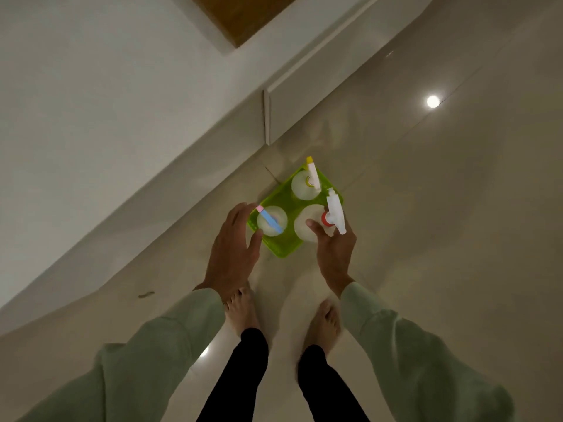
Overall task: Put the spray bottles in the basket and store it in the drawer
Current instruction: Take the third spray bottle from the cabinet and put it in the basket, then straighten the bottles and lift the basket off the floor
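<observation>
- Left hand (232,251) stretched down from a pale green sleeve (170,336), back up, fingers spread and apart, thumb tip at the near-left rim of the basket (281,251); gripping nothing.
- Right hand (333,249) reaching down at the basket's near-right corner, thumb and fingers closed around the neck of the red-collared bottle (310,222), just under its white trigger head.
- Green basket resting on the floor (441,239), long axis running from near-left to far-right, just out from the white cabinet (292,95).
- Three spray bottles standing upright inside the basket, seen from above.
- Red-collared bottle at the near-right of the basket; trigger head lying along the near-far line, nozzle pointing away.
- Blue-headed bottle (271,221) at the near-left of the basket; head running diagonally, pink tip toward the far-left.
- Yellow-tipped bottle (306,184) at the far end of the basket; head pointing away, yellow tip past the far rim.
- Bare feet (243,312) on the floor, just nearer than the basket.
</observation>
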Tool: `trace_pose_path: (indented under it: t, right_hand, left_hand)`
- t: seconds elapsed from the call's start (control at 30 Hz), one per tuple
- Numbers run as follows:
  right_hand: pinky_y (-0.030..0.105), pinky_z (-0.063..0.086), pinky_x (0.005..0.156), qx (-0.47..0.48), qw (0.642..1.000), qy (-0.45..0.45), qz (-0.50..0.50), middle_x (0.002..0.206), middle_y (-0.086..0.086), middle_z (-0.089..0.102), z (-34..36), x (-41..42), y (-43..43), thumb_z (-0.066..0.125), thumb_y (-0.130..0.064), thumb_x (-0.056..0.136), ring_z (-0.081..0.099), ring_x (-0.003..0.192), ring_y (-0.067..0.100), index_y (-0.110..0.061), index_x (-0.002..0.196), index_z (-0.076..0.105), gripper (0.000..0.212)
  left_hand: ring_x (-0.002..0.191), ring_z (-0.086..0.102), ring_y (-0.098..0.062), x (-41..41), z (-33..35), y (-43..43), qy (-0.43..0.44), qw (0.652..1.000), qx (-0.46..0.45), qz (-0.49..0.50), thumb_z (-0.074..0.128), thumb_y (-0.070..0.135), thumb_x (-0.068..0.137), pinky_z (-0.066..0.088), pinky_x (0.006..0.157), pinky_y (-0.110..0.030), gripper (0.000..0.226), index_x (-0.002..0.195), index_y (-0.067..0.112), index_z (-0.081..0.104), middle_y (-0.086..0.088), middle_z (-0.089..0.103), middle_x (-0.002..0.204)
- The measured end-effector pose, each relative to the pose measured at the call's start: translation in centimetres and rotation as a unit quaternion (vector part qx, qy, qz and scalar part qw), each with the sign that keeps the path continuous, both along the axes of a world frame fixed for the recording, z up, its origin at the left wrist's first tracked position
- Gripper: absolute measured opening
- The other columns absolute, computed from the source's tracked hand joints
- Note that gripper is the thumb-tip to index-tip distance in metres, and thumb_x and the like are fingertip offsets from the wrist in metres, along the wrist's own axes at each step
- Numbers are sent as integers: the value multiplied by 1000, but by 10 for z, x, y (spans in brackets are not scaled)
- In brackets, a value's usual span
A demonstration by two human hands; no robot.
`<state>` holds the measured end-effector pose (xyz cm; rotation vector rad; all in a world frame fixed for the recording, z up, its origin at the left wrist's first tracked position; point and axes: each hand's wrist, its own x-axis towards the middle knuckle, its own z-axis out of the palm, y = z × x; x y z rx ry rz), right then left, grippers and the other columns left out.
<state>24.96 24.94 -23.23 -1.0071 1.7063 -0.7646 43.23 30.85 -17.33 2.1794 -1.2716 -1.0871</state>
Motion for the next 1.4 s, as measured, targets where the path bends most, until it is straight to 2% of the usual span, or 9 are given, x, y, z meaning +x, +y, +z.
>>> trace_pose_path:
  t: [0.13,0.3,0.5,0.63,0.9,1.03,1.2,1.3,1.4]
  right_hand:
    - [-1,47,73,-23,999,13,43,95,12,63,-42,9,-7,72,13,84,62,80,-17,-10,99,63,29]
    - [0,45,75,-47,991,50,112,87,2,62,-88,4,-12,76,0,86,61,81,-15,-6,100,65,19]
    - [17,48,80,-67,972,65,216,90,10,66,-132,-1,-17,79,-16,86,62,86,22,-4,104,66,25]
    - [23,50,80,-98,959,92,250,93,11,67,-157,-10,-19,80,-18,86,63,86,24,-5,102,66,25]
    - [47,49,104,-26,939,115,322,137,16,61,-153,-34,-30,78,1,77,58,126,33,-3,145,47,75]
    - [50,48,106,-24,960,89,264,141,13,58,-120,-48,-41,59,16,75,55,130,27,0,142,49,70]
    - [19,53,84,-60,977,49,200,132,-3,59,-79,-40,-90,58,-22,89,60,118,20,-10,140,51,53]
    - [33,53,90,-34,949,127,287,133,-3,62,-77,-23,-118,66,-52,90,63,113,19,-20,143,49,64]
    - [40,56,85,-66,913,166,366,118,4,71,-81,-10,-128,69,-42,92,71,97,27,-15,133,57,51]
  left_hand:
    - [142,42,-20,9,-33,-8,-11,1000,-5,4,56,16,97,28,110,-19,49,145,14,46,-5,45,151]
    - [141,43,-20,0,-63,-12,0,1000,5,25,56,18,98,32,112,-24,49,145,12,45,-5,46,151]
    - [142,41,-19,-19,-97,-6,8,994,18,108,54,22,99,27,109,-19,57,152,14,34,-3,42,155]
    - [144,39,-20,-39,-119,3,20,988,24,153,55,26,99,30,112,-24,65,155,15,24,-4,37,159]
    - [141,44,-26,-61,-131,2,48,964,48,259,63,35,94,40,113,-46,77,156,14,22,-7,41,156]
    - [134,50,-29,-60,-127,-12,47,946,67,315,65,49,89,43,110,-48,79,152,15,31,-9,49,150]
    - [120,58,-30,-64,-129,-34,-12,933,81,351,64,48,88,45,96,-37,58,133,13,55,-10,64,128]
    - [104,64,-33,-69,-131,-42,-43,933,88,346,58,40,93,49,90,-41,40,116,8,67,-13,72,107]
    - [91,67,-33,-74,-134,-43,-59,934,67,346,54,29,96,49,84,-42,31,104,5,71,-13,75,95]
